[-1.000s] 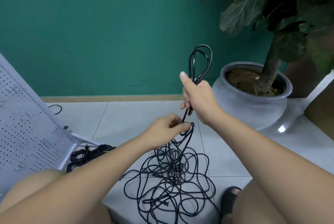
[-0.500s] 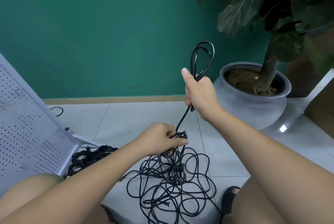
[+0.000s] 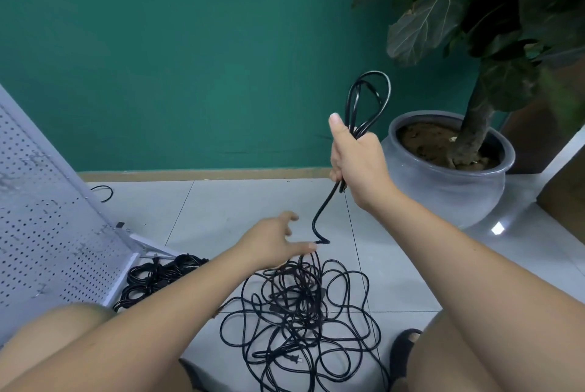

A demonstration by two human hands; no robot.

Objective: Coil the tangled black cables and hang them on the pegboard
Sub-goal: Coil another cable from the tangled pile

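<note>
My right hand is raised and grips a few folded loops of black cable that stick up above the fist. One strand runs down from the fist to a kink near the floor. My left hand hovers with fingers spread just beside that kink, above the tangled heap of black cable on the tiles; it holds nothing. A plug lies at the heap's near edge. The white pegboard leans at the left.
A bundle of other black cables lies at the pegboard's foot, and a short loop rests behind it by the wall. A large grey pot with a plant stands at the right. My knees and a sandalled foot flank the heap.
My left hand has let go of the strand it was pinching and now has its fingers spread. The right hand with its loops stayed raised, and the strand below it hangs kinked.
</note>
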